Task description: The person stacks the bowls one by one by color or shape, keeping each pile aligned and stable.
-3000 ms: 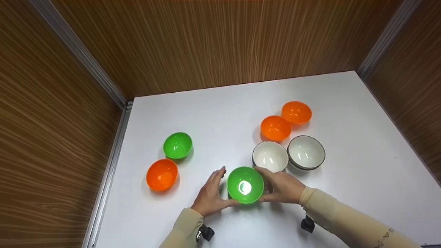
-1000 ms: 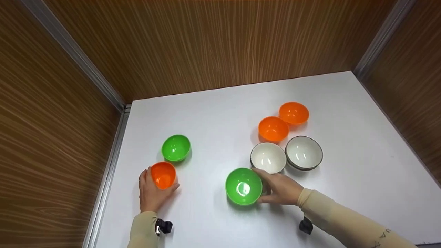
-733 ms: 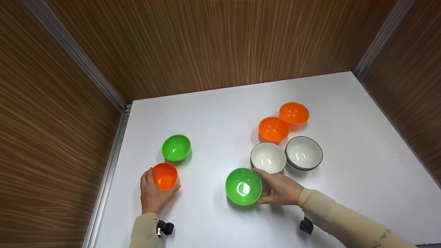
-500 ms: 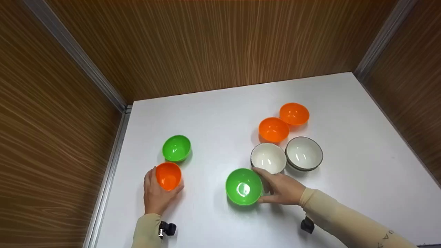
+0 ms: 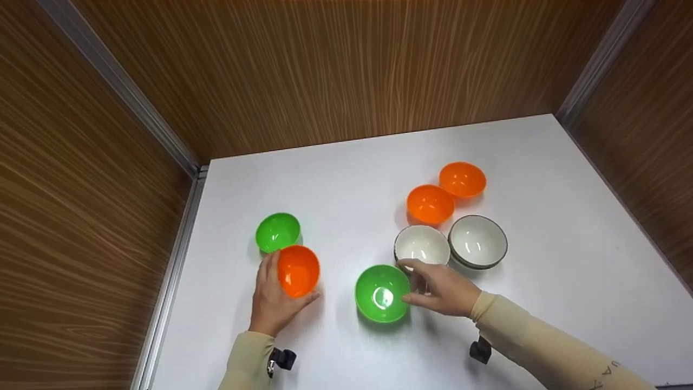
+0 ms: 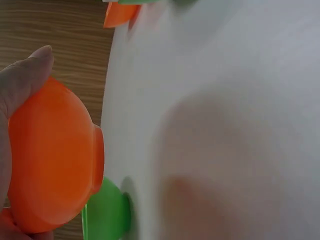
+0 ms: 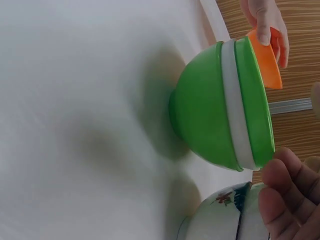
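My left hand (image 5: pixel 272 303) grips an orange bowl (image 5: pixel 299 271) by its side, thumb and fingers around it. The left wrist view shows that orange bowl (image 6: pixel 55 155) held above the tabletop, its foot clear of the surface. At the front middle stands a stack with a green bowl (image 5: pixel 379 287) on top. From the right wrist view, a white rim (image 7: pixel 235 105) shows between two green bowls (image 7: pixel 200 105). My right hand (image 5: pixel 446 290) is at the stack's right side with loosely bent fingers, the thumb over the rim; whether it touches cannot be told.
A green bowl (image 5: pixel 278 233) stands at the left, close behind the held bowl. White bowls (image 5: pixel 422 244) and a dark-rimmed white stack (image 5: pixel 478 241) stand right of the green stack. Two orange bowls (image 5: pixel 430 204) sit behind them. Wood-grain walls (image 5: pixel 346 70) border the white table (image 5: pixel 346 184).
My left hand has left the green stack, taken the orange bowl at the left, and carried it up and rightward. The right hand has loosened from the green stack.
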Motion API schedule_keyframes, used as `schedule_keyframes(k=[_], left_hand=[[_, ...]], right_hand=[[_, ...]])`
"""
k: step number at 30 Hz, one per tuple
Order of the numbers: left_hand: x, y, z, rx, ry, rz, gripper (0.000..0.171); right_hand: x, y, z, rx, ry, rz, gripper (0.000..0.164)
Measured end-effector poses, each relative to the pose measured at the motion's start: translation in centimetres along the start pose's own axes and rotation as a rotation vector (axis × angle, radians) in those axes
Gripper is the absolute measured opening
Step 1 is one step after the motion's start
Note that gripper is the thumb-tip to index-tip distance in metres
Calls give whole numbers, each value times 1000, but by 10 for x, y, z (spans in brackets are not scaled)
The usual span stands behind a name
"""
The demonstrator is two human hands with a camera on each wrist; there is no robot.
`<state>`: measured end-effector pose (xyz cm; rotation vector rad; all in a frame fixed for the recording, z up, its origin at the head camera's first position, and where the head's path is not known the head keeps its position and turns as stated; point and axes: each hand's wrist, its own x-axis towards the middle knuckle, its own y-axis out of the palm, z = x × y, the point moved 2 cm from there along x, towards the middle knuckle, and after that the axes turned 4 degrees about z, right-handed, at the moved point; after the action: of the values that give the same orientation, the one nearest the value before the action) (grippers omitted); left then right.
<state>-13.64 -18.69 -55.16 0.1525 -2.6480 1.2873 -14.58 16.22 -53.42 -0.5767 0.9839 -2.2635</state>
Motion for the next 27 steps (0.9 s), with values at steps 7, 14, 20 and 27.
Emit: schedule_keyframes(k=[7, 14, 20, 27], left_hand=[[2, 2, -29, 3, 89, 14, 118], [2, 3, -50, 22, 190, 25, 119], [0, 6, -66, 17, 278, 41, 119], [0, 13, -81, -33, 321, 94, 117]], right_hand=[[4, 0, 3, -17, -32, -50, 60], [9, -3, 7, -24, -71, -93, 64], [11, -3, 10, -54, -82, -121, 65], [14, -3, 13, -52, -75, -117, 70]])
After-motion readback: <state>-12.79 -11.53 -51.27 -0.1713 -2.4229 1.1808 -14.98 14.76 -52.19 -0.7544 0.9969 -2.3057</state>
